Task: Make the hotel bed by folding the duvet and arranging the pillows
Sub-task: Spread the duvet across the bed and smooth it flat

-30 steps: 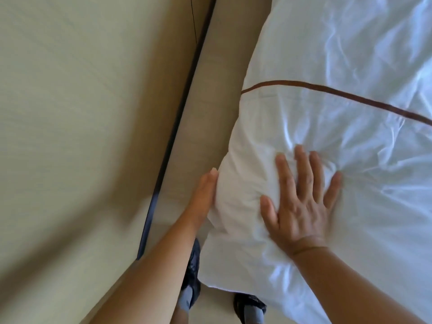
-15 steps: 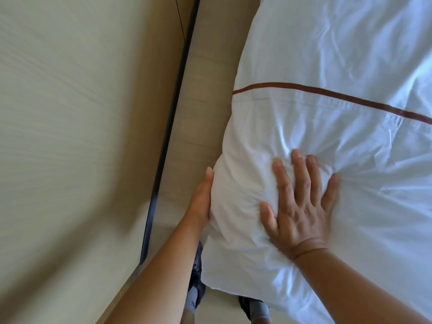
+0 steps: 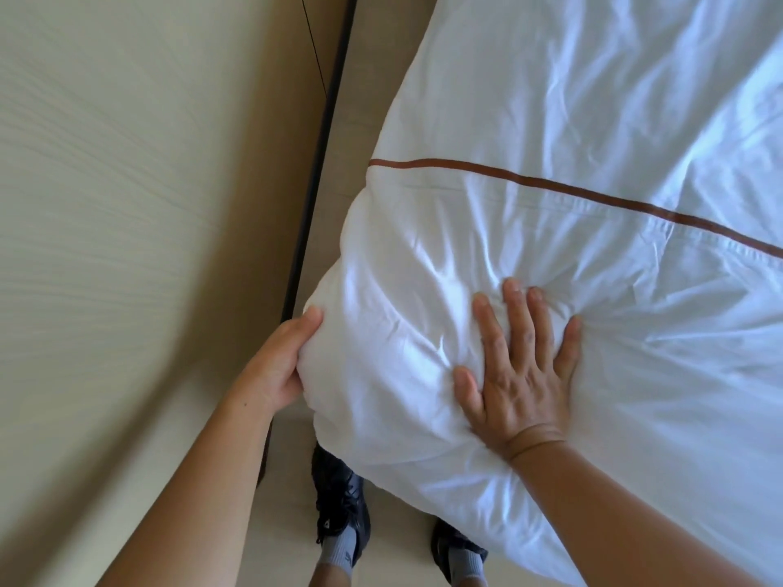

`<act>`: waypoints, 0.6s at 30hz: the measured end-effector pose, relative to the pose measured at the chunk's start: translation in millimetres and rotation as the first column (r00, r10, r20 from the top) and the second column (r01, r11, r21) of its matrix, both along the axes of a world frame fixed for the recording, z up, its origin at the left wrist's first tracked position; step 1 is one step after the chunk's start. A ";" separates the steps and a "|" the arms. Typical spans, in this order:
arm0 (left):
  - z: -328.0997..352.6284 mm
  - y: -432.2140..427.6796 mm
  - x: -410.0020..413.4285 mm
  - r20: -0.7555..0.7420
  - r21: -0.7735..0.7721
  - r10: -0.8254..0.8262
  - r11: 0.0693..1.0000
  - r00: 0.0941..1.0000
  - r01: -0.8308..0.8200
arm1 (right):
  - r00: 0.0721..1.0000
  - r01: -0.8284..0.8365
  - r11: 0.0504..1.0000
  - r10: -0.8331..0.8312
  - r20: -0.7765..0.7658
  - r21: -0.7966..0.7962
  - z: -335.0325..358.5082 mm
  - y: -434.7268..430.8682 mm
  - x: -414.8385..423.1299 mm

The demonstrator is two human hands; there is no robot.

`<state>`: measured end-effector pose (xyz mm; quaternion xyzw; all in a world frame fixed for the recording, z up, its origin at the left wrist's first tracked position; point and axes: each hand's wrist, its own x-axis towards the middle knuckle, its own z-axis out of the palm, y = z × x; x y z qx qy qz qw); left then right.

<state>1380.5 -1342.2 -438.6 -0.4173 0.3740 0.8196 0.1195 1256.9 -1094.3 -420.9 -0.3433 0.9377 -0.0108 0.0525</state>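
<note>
Pressing right hand [image 3: 519, 374]: flat, splayed wide atop duvet [image 3: 572, 99].
Cupping left hand [image 3: 275, 366]: grips duvet edge at right hand's nine o'clock.
Brown stripe [image 3: 593, 193]: long axis, nine-to-four o'clock.

The left hand [image 3: 275, 366], at centre left of the frame, cups the bulging edge of the duvet [image 3: 402, 353], thumb on top, fingers hidden beneath. The right hand [image 3: 521, 374], at centre, lies flat on it, fingers straight and spread, pressing down. Both bare forearms rise from the bottom edge.
</note>
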 end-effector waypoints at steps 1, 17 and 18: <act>5.2 0.4 0.2 -0.012 0.028 0.014 1.000 1.000 -0.014 | 1.000 0.001 1.000 -0.001 0.003 0.004 0.6 0.0 0.4; 50.6 -45.7 -21.6 -0.070 -0.209 -0.372 0.913 0.926 0.351 | 1.000 -0.007 1.000 0.007 -0.011 -0.006 -4.1 -0.3 0.9; 55.4 -38.0 -21.7 -0.084 -0.228 -0.330 0.925 0.940 0.304 | 1.000 -0.007 1.000 0.007 -0.010 -0.009 -2.9 -0.2 1.0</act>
